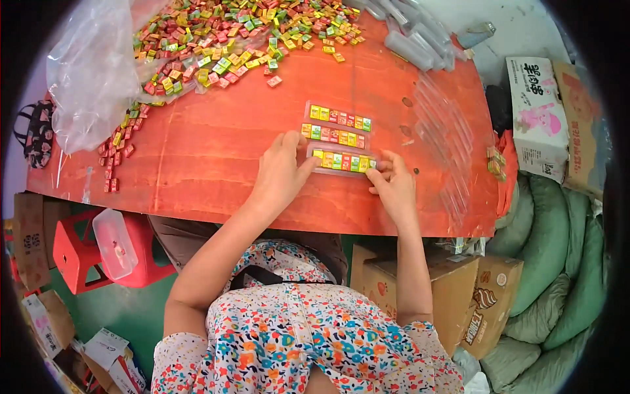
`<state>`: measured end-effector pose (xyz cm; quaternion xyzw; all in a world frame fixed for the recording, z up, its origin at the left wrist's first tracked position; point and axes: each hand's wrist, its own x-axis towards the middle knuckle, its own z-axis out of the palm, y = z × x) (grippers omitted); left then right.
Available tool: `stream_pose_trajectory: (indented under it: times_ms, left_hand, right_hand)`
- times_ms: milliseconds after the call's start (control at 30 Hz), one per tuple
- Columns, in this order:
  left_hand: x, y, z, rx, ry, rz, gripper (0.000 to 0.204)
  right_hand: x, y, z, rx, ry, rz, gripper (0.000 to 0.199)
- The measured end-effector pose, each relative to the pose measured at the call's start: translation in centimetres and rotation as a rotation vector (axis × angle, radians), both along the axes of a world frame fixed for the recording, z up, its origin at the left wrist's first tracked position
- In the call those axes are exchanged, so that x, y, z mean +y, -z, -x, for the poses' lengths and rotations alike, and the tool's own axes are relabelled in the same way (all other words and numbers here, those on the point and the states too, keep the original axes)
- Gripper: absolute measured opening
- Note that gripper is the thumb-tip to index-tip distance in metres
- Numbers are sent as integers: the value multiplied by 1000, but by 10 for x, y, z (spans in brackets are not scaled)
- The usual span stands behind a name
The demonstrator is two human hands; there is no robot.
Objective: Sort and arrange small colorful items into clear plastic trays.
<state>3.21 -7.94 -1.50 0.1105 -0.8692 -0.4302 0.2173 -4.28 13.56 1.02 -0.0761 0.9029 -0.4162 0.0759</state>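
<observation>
Three narrow clear plastic trays filled with small colourful boxes lie one behind another on the red table. My left hand [279, 172] holds the left end of the nearest tray [344, 172], its thumb along the end and its fingers bent near the middle tray [334, 135]. At the other end, my right hand [396, 187] grips the nearest tray, thumb and fingertips at its right corner. A single row of yellow, green and red boxes [336, 161] fills it. Beyond lies the farthest tray [340, 118].
A big heap of small boxes [216, 46] covers the far left of the table [230, 144], beside a clear plastic bag [92, 79]. Empty clear trays [446, 144] lie on the right, with more stacked [420, 43] behind. Cartons [538, 118] and green sacks [551, 243] stand right; red stools [79, 253] left.
</observation>
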Motion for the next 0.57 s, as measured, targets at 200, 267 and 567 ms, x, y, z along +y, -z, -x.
stream_pose_trajectory:
  times_ms: [200, 267, 567]
  left_hand:
    - [-2, 5, -7, -146, 82, -338, 18]
    - [-3, -6, -6, -139, 66, -405, 16]
    - [-26, -27, 34, -238, 19, -419, 17]
  right_hand:
    - [3, 7, -4, -280, -21, 313, 44]
    - [1, 3, 1, -258, -15, 334, 42]
    - [-31, -11, 36, -132, -10, 171, 40]
